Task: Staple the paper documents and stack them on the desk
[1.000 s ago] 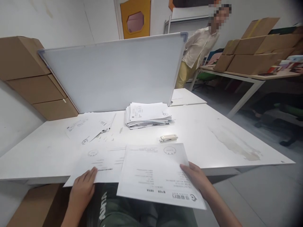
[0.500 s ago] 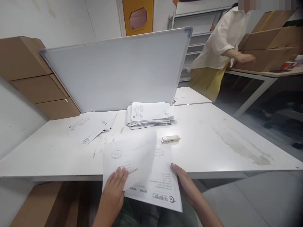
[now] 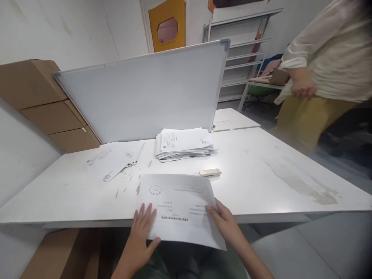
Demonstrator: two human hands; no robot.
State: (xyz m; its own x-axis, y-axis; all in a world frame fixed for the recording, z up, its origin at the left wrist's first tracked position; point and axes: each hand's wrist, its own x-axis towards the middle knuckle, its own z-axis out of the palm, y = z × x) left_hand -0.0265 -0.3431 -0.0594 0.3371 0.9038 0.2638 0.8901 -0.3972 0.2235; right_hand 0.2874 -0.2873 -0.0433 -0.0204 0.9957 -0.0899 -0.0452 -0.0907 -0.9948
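Observation:
A printed paper sheet [image 3: 180, 209], with a round stamp at its upper left, lies over the table's front edge, its near side hanging past it. My left hand [image 3: 142, 232] rests at the sheet's left edge, fingers spread and thumb apart. My right hand [image 3: 225, 221] pinches the right edge, thumb on top and fingers partly hidden underneath. Whether more sheets lie below is hidden. Just beyond the sheet is a cream stapler [image 3: 210, 173]. Farther back stands a thick stack of papers [image 3: 186, 140], and to its left several loose papers [image 3: 112, 162] lie fanned out.
A whiteboard [image 3: 142, 93] leans upright along the back of the white table [image 3: 250, 174]. Cardboard boxes [image 3: 35, 85] are piled at the left. On the right a person [image 3: 328, 69] in a light shirt stands beyond the table, near a metal shelf [image 3: 238, 58].
The lifted upper sheet has come down flat over the lower one. My left fingers have spread at its left edge. The other person has moved right and nearer.

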